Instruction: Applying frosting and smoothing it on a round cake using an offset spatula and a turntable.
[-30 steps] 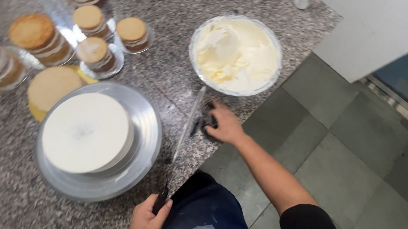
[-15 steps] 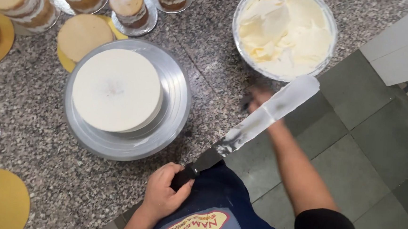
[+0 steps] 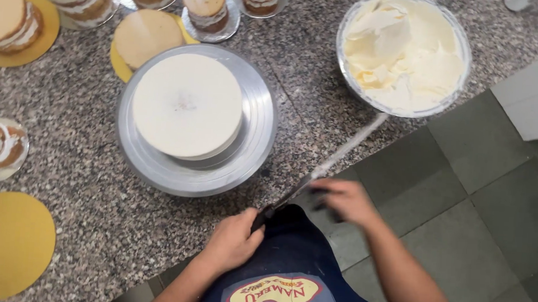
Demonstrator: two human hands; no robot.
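I see my left hand point(image 3: 234, 239) clenched round the dark handle of the long, narrow steel icing spatula point(image 3: 327, 165), at the counter edge just below the round silver cake turntable point(image 3: 254, 134). The blade runs up and away from the turntable toward the wide metal bowl of pale cream point(image 3: 453, 87). My right hand point(image 3: 344, 201) sits at the blade near the handle; motion blur hides whether it grips, so I cannot tell. I judge the spatula light, thin and springy, with a slick blade; the handle is the proper hold. The blade looks grey and blurred. A smooth white round cake point(image 3: 186, 104) sits on the turntable
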